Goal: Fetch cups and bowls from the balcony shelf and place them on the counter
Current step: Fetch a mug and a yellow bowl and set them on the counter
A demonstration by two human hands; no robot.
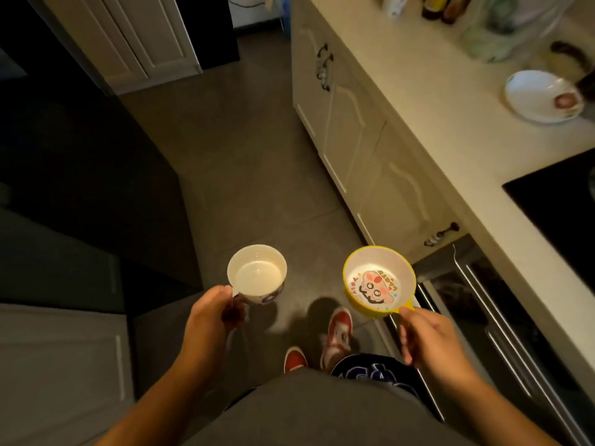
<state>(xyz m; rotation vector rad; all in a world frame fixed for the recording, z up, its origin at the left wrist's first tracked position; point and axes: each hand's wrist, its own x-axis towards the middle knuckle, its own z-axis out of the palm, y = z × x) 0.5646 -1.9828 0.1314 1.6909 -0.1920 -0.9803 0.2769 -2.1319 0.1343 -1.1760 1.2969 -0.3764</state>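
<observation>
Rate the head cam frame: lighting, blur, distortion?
Head view: dim overall, left side nearly black; light pools inside the white cup in the left hand and the yellow bowl in the right hand; soft shadows on the floor under them; far counter items smeared and blurred; wide-angle bends the cabinet lines.

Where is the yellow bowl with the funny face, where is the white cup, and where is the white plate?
yellow bowl (378,281), head view, on its inside bottom.
white cup (257,274), head view, on its inside bottom.
white plate (534,94), head view, on its bare middle.
</observation>
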